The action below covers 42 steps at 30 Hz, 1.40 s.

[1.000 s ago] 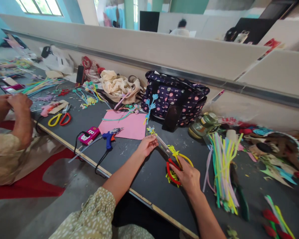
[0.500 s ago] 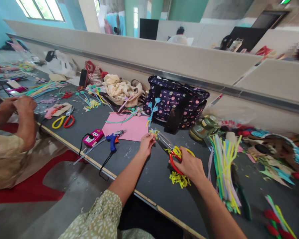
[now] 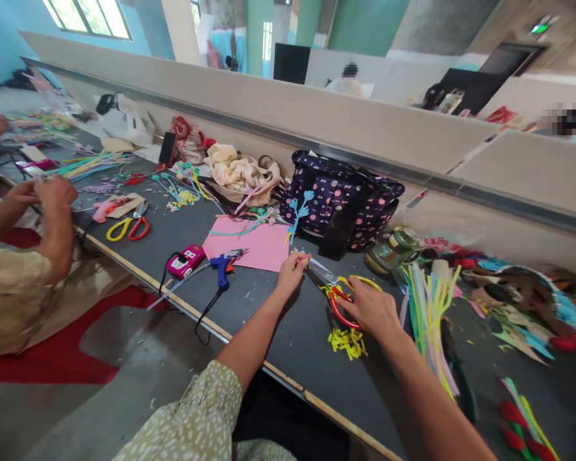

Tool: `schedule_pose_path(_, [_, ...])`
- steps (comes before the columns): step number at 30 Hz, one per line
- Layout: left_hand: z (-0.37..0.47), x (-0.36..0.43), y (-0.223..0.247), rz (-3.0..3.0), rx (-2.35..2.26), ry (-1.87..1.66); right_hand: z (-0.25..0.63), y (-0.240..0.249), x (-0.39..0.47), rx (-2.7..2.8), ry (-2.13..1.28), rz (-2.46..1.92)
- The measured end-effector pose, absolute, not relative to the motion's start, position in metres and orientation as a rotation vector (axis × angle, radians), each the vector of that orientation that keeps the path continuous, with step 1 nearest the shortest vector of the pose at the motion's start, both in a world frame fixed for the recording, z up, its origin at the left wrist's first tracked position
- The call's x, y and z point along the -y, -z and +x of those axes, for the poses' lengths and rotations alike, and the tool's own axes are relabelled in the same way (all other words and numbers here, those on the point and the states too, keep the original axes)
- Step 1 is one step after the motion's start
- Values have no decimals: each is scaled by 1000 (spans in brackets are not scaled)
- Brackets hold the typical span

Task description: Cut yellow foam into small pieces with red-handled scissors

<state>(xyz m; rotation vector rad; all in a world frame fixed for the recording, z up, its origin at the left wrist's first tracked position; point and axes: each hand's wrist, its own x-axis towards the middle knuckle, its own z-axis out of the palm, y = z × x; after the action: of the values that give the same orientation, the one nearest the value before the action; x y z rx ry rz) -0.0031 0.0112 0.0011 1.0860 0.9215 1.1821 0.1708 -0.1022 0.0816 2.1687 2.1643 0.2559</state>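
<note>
The head view shows a pale partition (image 3: pixel 249 102) running across beyond both hands, with a blue wall (image 3: pixel 9 38) farther back. The dark grey tabletop (image 3: pixel 292 339), flecked with scraps, spreads beneath the grip. A dark patterned bag (image 3: pixel 336 198) stands beyond the hands; past the right hand (image 3: pixel 374 310), red lettering (image 3: pixel 441 244) on clear plastic is too blurred to read. That hand grasps the handles of the scissors (image 3: pixel 335 280), whose long axis runs between the hands, blades pointing toward the left hand (image 3: pixel 292 272). Yellow clippings (image 3: pixel 348 344) lie beside the right hand, on the person's side. The left fingertips pinch a small yellowish piece (image 3: pixel 309 264), mostly hidden.
</note>
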Motion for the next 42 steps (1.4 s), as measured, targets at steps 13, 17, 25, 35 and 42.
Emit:
schedule_pose_path(13, [-11,-15,-5,823,-929,-1279,210,-45,135,-2042,-104,2655])
schedule_pose_path(17, [-10,-14,-6,855,-926,-1182,225,-17,146,-2081,19,2977])
schedule_pose_path(25, [7,-2,7,1465,-1002,-834,236,13,157,-2128,862,3399])
schedule_pose_path(35, [6,-2,2,1532,-1072,-751,232,8,155,-1954,1345,3608])
schedule_pose_path(42, [2,3,-2,1575,-1035,-507,230,7,155,-1920,1457,3595])
